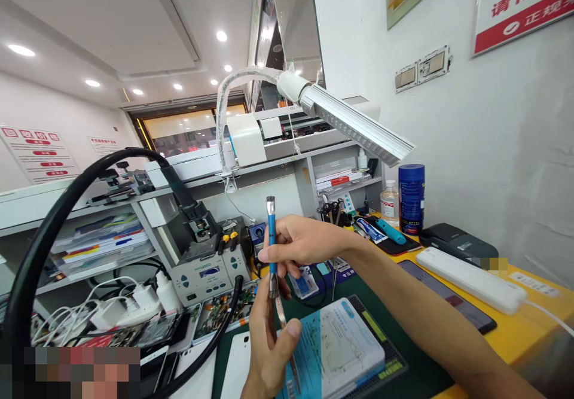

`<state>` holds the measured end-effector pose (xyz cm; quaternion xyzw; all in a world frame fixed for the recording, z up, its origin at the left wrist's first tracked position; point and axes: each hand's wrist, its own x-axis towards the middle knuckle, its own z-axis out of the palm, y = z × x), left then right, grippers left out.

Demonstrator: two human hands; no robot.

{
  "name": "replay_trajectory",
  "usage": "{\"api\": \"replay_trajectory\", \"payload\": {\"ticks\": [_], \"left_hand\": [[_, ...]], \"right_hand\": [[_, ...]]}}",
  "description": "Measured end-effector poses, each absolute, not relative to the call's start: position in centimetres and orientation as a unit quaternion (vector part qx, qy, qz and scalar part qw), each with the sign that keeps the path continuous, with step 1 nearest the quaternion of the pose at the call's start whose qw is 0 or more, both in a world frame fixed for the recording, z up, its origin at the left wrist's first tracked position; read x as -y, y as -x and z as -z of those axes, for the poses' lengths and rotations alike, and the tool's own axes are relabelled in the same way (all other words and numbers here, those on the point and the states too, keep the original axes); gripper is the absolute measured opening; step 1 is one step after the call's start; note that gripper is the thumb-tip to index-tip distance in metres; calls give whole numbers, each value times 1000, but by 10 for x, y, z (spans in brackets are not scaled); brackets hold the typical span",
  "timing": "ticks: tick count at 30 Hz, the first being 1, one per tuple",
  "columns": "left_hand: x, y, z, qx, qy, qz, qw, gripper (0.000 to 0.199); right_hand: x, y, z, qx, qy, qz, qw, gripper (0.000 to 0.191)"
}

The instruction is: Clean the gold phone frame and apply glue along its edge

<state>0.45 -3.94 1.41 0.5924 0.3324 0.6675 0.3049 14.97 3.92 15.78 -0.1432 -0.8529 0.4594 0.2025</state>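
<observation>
The grey control unit stands at left behind a tray of circuit boards, presumably keeping its buttons within reach. The left hand clamps a slim metal strip under its thumb, probably for steadiness. The blue-handled tool stands nearly upright above; whether strip and tool join cannot be determined. The right hand, close to the left, pinches the tool, likely for fine control. Rightward, the lamp overhangs the bench, apparently for illumination.

Head-worn view, forward and down
</observation>
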Motion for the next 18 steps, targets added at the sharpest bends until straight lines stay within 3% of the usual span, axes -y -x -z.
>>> {"api": "replay_trajectory", "payload": {"ticks": [4,9,18], "left_hand": [[41,-7,-14,-338,-583,-672,307,70],[43,-7,-14,-345,-578,-670,314,74],[41,-6,-12,-313,-589,-673,319,78]], "right_hand": [[-41,-155,-159,858,170,-428,228,25],[-30,-165,-165,879,138,-412,195,17],[-7,-158,-167,905,128,-357,196,18]]}}
